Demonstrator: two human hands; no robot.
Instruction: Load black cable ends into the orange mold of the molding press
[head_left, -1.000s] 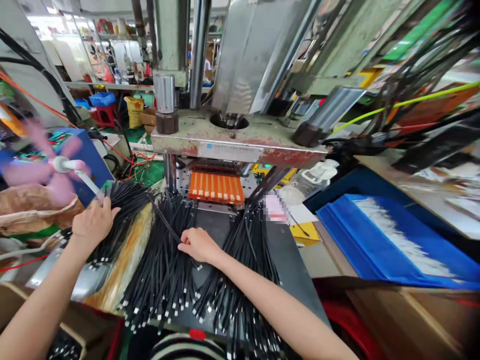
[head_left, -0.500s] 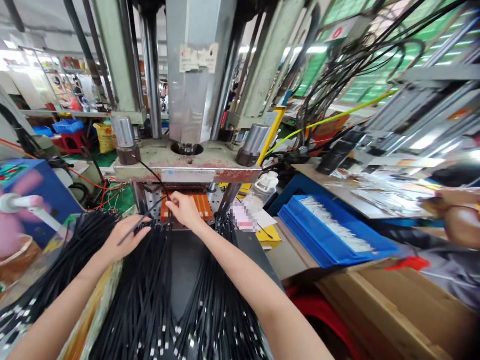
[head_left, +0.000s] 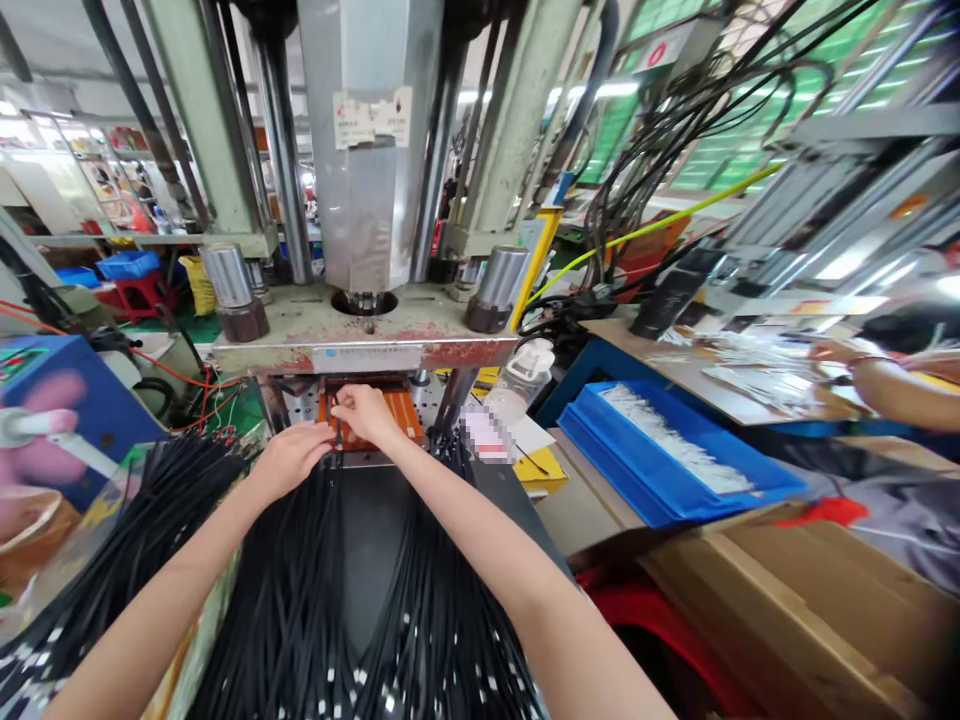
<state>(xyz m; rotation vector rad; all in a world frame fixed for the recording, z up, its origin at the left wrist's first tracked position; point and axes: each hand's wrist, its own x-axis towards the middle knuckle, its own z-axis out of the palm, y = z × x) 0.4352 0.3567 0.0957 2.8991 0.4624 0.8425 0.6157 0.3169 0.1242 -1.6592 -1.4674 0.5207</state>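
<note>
Nearest, two bundles (head_left: 277, 590) of black strands with pale tips spread over the table (head_left: 371, 560) on the person's side of the orange block (head_left: 401, 405), one in front of its left part, one in front of its right. Another pile (head_left: 165, 510) lies farther left of the block.

The left hand (head_left: 289, 462) comes in low at the block's near left corner, palm down, fingers close together and pointing toward the block. Its fingertips meet the cable (head_left: 339, 437); whether they pinch it or only touch it cannot be told.

The right hand (head_left: 367, 415) is over the block's left half, wrist bent so the fingers turn left, forearm slanting in from the near right. Thumb and forefinger are pressed together on the cable, other fingers curled.

The black cable lies over the block's left part, its long axis running near to far, roughly along the block's grooves. Its far end is hard to make out.

Beyond and above the block hangs the press plate (head_left: 465, 352). To the block's right sits a blue bin (head_left: 615, 465), and farther right, a co-worker's arm (head_left: 900, 390).
</note>
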